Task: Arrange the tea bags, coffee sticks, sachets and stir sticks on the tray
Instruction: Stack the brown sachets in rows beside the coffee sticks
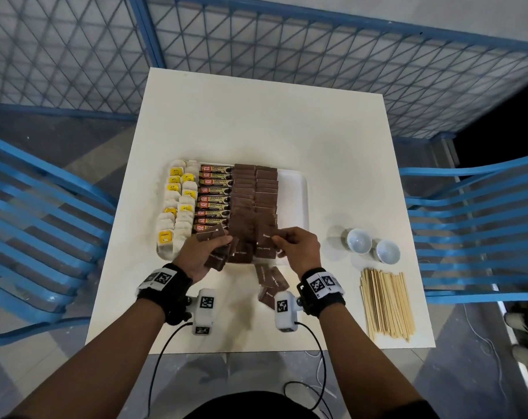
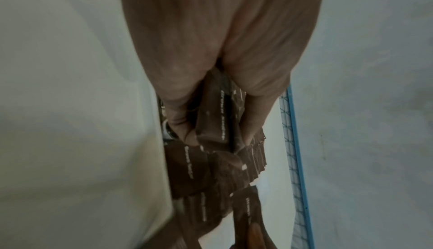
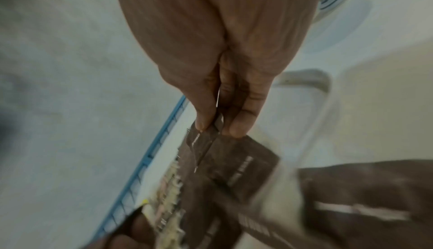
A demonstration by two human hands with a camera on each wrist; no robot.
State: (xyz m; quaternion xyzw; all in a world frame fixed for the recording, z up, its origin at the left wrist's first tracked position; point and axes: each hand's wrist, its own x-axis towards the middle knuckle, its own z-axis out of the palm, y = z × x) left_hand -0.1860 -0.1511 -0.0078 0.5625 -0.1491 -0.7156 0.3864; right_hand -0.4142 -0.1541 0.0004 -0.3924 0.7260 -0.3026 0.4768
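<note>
Step in hand, as judged from the layout: filling the brown sachet rows on the tray (image 1: 293,189).

The tray sits near the middle of the table (image 1: 256,116). From its left edge inward it holds tea bags (image 1: 178,204), then coffee sticks (image 1: 213,196), then two rows of brown sachets (image 1: 253,195). The strip along the tray's right side is bare.

Left hand (image 1: 201,252): fingers curled round a small bundle of sachets (image 2: 211,123), held over the tray's near edge. Right hand (image 1: 299,244): thumb and fingers pinch a single sachet (image 3: 211,140) at the near end of the right sachet row.

A few loose sachets (image 1: 272,284) lie on the table just in front of the tray. The stir sticks (image 1: 386,303) lie in a bundle well to the right of the tray, near two small bowls (image 1: 373,246).

Next move: lay the pinched sachet flat, overlapping the row end and aligned with its neighbours, then feed from the left-hand bundle. The loose sachets and stir sticks remain to be placed; the bare strip appears suited to the sticks.
</note>
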